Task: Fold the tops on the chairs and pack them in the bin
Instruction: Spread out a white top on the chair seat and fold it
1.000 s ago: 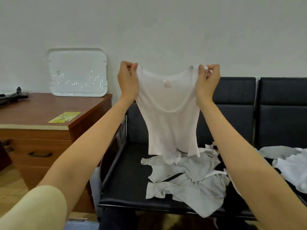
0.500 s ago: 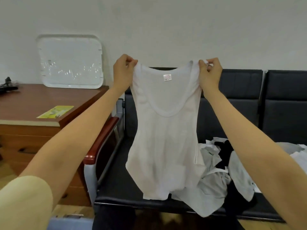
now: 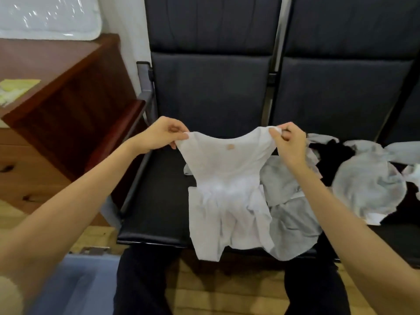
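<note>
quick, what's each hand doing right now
Left hand: closed, pinching the left shoulder strap of the white top.
Right hand: closed, pinching the right shoulder strap of the same top.
</note>
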